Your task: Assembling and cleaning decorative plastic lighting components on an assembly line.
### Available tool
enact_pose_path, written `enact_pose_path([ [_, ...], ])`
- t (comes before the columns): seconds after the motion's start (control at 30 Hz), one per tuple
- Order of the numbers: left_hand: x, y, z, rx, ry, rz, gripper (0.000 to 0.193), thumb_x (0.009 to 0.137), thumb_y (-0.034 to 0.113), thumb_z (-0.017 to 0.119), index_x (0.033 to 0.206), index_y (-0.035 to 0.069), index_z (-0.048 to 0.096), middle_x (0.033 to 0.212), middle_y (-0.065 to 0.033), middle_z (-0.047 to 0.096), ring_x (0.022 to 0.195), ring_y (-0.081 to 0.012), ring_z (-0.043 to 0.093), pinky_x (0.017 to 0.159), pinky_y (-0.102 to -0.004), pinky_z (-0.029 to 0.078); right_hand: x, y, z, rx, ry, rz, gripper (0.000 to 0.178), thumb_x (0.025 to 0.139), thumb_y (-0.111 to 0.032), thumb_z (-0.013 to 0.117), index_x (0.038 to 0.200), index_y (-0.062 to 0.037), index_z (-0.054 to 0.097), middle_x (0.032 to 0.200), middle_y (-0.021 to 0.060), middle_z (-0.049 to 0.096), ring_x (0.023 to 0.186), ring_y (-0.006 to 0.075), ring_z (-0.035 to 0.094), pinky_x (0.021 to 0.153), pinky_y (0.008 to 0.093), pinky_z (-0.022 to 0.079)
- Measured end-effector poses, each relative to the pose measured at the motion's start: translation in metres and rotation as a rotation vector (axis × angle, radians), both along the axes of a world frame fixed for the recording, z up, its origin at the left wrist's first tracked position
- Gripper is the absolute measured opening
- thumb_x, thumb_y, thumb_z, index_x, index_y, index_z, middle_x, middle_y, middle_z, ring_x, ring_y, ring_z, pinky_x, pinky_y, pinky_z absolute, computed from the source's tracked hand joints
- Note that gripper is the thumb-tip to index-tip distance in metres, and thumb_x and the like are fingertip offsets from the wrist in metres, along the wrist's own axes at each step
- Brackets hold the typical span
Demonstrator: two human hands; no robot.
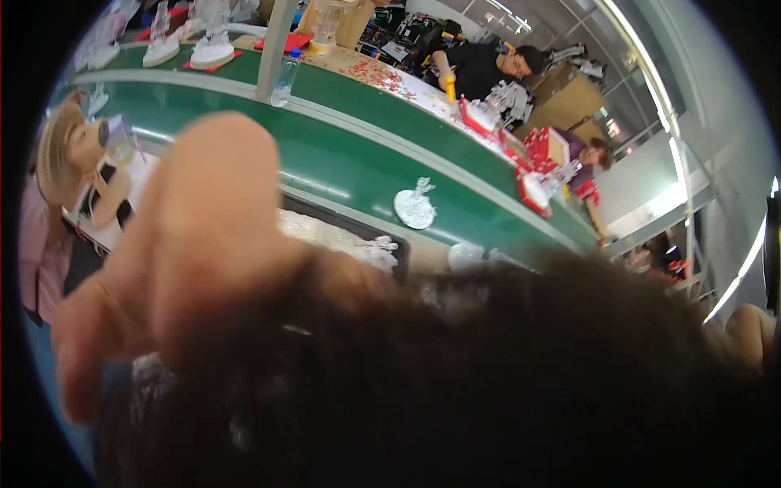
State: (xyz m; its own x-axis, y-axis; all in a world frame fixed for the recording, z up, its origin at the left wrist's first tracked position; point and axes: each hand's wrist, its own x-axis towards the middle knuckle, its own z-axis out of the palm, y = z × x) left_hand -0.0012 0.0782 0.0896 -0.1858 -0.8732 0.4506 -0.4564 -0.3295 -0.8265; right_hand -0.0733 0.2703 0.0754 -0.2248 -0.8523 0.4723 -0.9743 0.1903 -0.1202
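Very near the camera at left, my left hand (203, 236) is large and blurred. Its fingers look bent, one knuckle pointing up, and part of the hand is covered by a dark, hair-like mass (455, 382). Whether it grips anything cannot be made out. Behind it lies a dark-edged tray (402, 254) with clear plastic pieces (374, 250). A clear ornament on a round white base (415, 209) stands on the green conveyor belt (342, 159) beyond. My right hand is not recognisable; a blurred skin-toned shape (752, 335) at the right edge cannot be identified.
A metal post (278, 49) rises beside a clear bottle with a blue cap (285, 79). White-based clear pieces (213, 50) stand at the far left. Across the belt, a person in black (480, 71) works near red boxes (547, 148). At left sits a straw hat (61, 150).
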Motion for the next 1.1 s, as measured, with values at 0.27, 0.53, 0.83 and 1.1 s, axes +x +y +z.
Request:
enact_pose_path([
  [0.27, 0.057, -0.010, 0.145, -1.271, -0.095, 0.969, 0.040, 0.098, 0.046, 0.057, 0.114, 0.011, 0.048, 0.121, -0.0292, 0.058, 0.105, -0.0391, 0.059, 0.093, -0.0465, 0.047, 0.005, 0.018, 0.122, -0.102, 0.108, 0.106, 0.004, 0.095, -0.012, 0.060, 0.094, -0.0080, 0.062, 0.084, 0.0070, 0.064, 0.065, 0.0198, 0.061, 0.054, 0.0293, 0.047],
  [0.53, 0.062, 0.004, 0.123, -2.017, -0.770, 0.620, 0.068, 0.095, 0.054, 0.057, 0.140, 0.006, 0.039, 0.149, -0.0212, 0.040, 0.131, -0.0306, 0.047, 0.107, -0.0468, 0.035, -0.013, 0.018, 0.267, -0.525, 0.260, 0.160, 0.004, 0.094, -0.012, 0.061, 0.093, -0.0083, 0.061, 0.085, 0.0072, 0.064, 0.064, 0.0169, 0.060, 0.052, 0.0269, 0.045],
  [0.83, 0.060, -0.061, 0.107, -1.713, 0.169, 1.145, 0.027, 0.099, 0.034, 0.058, 0.112, 0.014, 0.070, 0.096, -0.0091, 0.066, 0.067, -0.0264, 0.055, 0.069, -0.0449, 0.045, -0.023, 0.027, 0.279, -0.733, 0.025, 0.267, 0.005, 0.094, -0.013, 0.061, 0.092, -0.0087, 0.060, 0.087, 0.0074, 0.064, 0.062, 0.0138, 0.058, 0.050, 0.0243, 0.043],
  [1.1, 0.148, 0.071, 0.056, -0.921, -0.654, 1.210, 0.035, 0.094, 0.036, 0.064, 0.120, 0.012, 0.066, 0.108, -0.0087, 0.063, 0.078, -0.0262, 0.053, 0.075, -0.0411, 0.041, 0.000, 0.114, 0.189, -0.536, -0.415, 0.226, 0.006, 0.094, -0.013, 0.062, 0.091, -0.0090, 0.059, 0.089, 0.0076, 0.064, 0.061, 0.0110, 0.056, 0.048, 0.0219, 0.041],
])
